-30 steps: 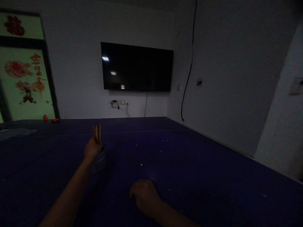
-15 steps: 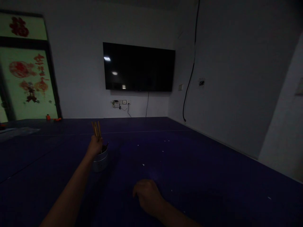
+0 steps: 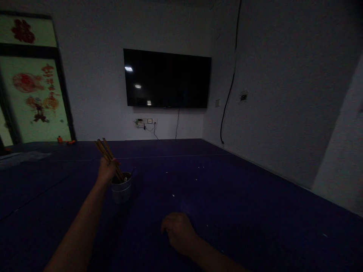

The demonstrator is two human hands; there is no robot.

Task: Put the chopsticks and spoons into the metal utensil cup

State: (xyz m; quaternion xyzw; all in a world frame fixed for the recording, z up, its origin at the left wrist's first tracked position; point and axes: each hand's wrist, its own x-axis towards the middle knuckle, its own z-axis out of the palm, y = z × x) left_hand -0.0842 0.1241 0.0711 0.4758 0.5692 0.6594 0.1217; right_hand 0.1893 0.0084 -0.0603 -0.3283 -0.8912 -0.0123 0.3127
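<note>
My left hand [image 3: 107,170] is closed around a bundle of chopsticks [image 3: 104,149], slim brown wooden sticks. Their upper ends stick out above the hand and lean left; their lower ends reach into the mouth of a grey cylindrical can [image 3: 122,193]. The can stands upright on the dark purple surface [image 3: 255,211], and a thin dark piece pokes up at its right rim. Lower down and to the right, my right hand [image 3: 179,231] lies low over the surface, fingers curled in, with nothing visible in it. The light is dim.
Several small white scraps [image 3: 173,195] are scattered over the surface. Orange objects [image 3: 70,142] and a pale sheet [image 3: 25,159] lie far left. A television [image 3: 167,79] hangs on the back wall above sockets [image 3: 148,121]. A black cable [image 3: 228,96] runs down the right wall.
The chopsticks have tipped to the left with my left hand, which has shifted slightly left. Their lower ends now show in the can's mouth. My right hand keeps nearly the same place.
</note>
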